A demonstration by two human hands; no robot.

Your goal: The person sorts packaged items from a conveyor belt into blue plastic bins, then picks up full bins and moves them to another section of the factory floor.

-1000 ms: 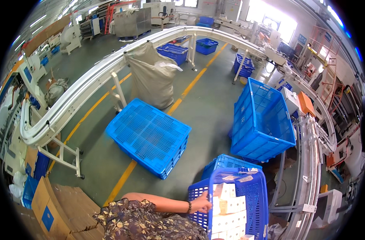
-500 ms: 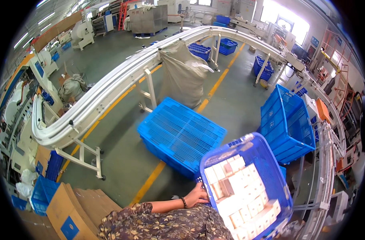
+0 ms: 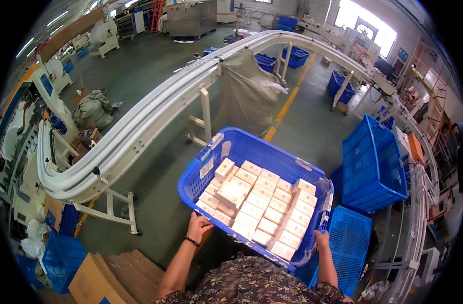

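Fingers of left hand (image 3: 199, 224) and right hand (image 3: 322, 239) grip a stiff basket (image 3: 278, 156), likely heavy with boxes (image 3: 259, 200), by the rim (image 3: 257, 248), best held wide apart

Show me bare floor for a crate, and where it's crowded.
Bare floor shows between the white conveyor, cardboard stack and held basket; another patch lies between the yellow line and the tall blue crate. The right is crowded: that crate, the low blue crate and the metal rail. So is the lower left, around the white bags.
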